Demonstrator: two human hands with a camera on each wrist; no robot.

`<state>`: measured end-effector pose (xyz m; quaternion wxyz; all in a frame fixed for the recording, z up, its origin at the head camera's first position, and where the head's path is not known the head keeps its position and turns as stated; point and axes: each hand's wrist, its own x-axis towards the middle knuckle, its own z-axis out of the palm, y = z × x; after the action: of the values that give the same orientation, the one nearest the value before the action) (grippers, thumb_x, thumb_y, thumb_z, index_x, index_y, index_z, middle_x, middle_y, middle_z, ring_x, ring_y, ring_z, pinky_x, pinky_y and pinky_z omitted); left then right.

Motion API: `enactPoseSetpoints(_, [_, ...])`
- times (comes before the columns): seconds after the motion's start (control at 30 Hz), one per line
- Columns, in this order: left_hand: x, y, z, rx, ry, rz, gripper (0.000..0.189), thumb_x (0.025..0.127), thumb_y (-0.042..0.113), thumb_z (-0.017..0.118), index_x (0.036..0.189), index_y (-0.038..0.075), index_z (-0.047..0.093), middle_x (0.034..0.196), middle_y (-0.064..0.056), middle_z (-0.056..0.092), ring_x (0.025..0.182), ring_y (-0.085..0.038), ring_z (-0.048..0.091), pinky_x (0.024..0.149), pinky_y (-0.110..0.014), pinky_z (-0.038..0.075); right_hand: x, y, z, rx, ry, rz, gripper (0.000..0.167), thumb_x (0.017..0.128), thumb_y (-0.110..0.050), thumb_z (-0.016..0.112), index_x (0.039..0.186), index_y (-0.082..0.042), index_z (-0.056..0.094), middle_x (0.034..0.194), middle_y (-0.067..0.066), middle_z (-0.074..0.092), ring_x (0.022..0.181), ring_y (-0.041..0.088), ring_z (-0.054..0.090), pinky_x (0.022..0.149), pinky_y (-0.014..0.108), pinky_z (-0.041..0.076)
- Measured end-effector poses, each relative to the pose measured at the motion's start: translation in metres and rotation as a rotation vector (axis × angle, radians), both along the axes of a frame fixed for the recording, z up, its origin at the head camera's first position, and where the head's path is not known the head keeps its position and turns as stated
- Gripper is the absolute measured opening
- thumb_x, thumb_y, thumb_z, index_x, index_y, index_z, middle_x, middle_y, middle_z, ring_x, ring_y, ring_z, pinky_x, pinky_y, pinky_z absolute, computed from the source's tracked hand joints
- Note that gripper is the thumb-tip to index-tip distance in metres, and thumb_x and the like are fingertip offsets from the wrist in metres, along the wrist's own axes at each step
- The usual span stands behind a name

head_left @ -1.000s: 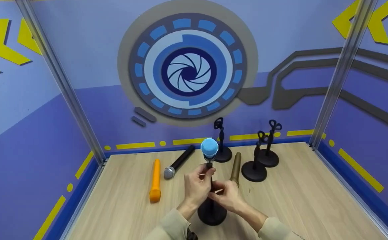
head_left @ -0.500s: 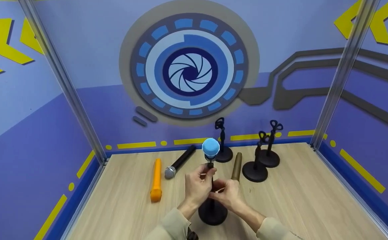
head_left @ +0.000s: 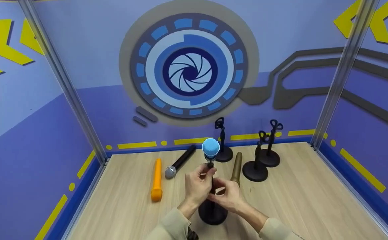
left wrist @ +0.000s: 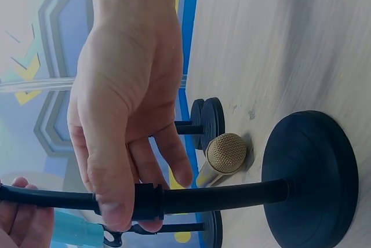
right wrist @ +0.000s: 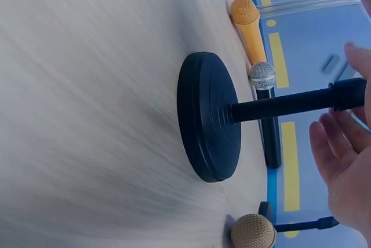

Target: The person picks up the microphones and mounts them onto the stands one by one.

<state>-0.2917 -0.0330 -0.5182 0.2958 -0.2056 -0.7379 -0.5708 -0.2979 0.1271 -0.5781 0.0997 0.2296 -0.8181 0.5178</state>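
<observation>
A black desktop microphone stand point(head_left: 213, 213) stands upright on the table in front of the person, with a microphone with a light-blue head point(head_left: 210, 147) at its top. My left hand point(head_left: 196, 186) pinches the stand's upper part, just under the clip. Lower down, my right hand point(head_left: 228, 195) grips the pole at its collar point(left wrist: 148, 201), thumb in front and fingers behind in the left wrist view. The round base point(right wrist: 208, 117) rests on the table in the right wrist view. The fingers partly cover the collar.
Left of the stand lie an orange microphone point(head_left: 156, 180) and a black microphone with a silver head point(head_left: 180, 162). A gold-brown microphone point(head_left: 237, 168) lies to the right. Black stands stand behind it point(head_left: 223, 153) and at right point(head_left: 255, 170), point(head_left: 269, 157).
The right hand's fingers have shifted slightly around the collar. The left hand, the stand and the blue microphone stay in place, apart from a small shift of the head view.
</observation>
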Motion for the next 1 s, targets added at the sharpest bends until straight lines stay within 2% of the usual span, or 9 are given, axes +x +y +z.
enactPoseSetpoints(0.2, [0.0006,-0.0028,0.0014,0.011,-0.042,-0.031,0.006,0.103,0.015,0.082,0.098,0.013,0.081,0.084,-0.004,0.083,0.077,-0.020,0.082,0.071,-0.019,0.065,-0.0001,0.0035,-0.0002,-0.031,0.001,0.069,0.031,0.094,-0.015,0.087,0.125,-0.017,0.083,0.107,0.006,0.087,0.098,0.014,0.081,0.077,0.026,0.065])
enactPoseSetpoints(0.3, [0.0000,-0.0035,0.0017,-0.014,-0.057,-0.031,0.010,0.105,0.018,0.080,0.096,0.013,0.080,0.083,-0.007,0.083,0.081,-0.016,0.082,0.069,-0.018,0.063,0.0004,0.0047,-0.0008,-0.038,0.009,0.084,0.033,0.093,-0.009,0.085,0.126,-0.014,0.083,0.107,0.009,0.087,0.098,0.014,0.081,0.076,0.027,0.065])
enactPoseSetpoints(0.47, [-0.0003,-0.0048,0.0030,-0.067,-0.077,-0.017,0.016,0.107,0.020,0.078,0.092,0.014,0.079,0.081,-0.003,0.082,0.085,-0.015,0.083,0.068,-0.020,0.062,0.0020,0.0055,-0.0023,-0.041,0.016,0.096,0.035,0.093,-0.002,0.081,0.126,-0.012,0.083,0.107,0.010,0.087,0.098,0.014,0.081,0.077,0.029,0.067])
enactPoseSetpoints(0.57, [-0.0004,-0.0050,0.0028,-0.080,-0.073,-0.012,0.015,0.107,0.020,0.078,0.093,0.014,0.079,0.081,0.000,0.082,0.084,-0.016,0.083,0.069,-0.021,0.062,0.0029,0.0055,-0.0031,-0.045,0.025,0.090,0.035,0.092,0.000,0.080,0.126,-0.011,0.083,0.106,0.010,0.087,0.098,0.013,0.082,0.077,0.029,0.067])
enactPoseSetpoints(0.8, [-0.0021,-0.0041,0.0020,-0.069,-0.059,-0.018,0.006,0.106,0.018,0.078,0.102,0.015,0.082,0.083,0.000,0.083,0.083,-0.014,0.082,0.072,-0.025,0.063,0.0046,0.0042,-0.0014,-0.083,0.049,0.087,0.034,0.092,-0.001,0.082,0.126,-0.006,0.083,0.105,0.014,0.087,0.095,0.019,0.083,0.075,0.031,0.068])
enactPoseSetpoints(1.0, [-0.0027,-0.0054,0.0014,-0.077,-0.084,-0.029,0.010,0.108,0.020,0.076,0.099,0.017,0.080,0.082,0.001,0.081,0.082,-0.012,0.080,0.079,-0.029,0.065,0.0039,0.0044,-0.0009,-0.080,0.020,0.075,0.032,0.094,-0.004,0.084,0.126,-0.006,0.083,0.106,0.013,0.087,0.095,0.016,0.083,0.075,0.030,0.067])
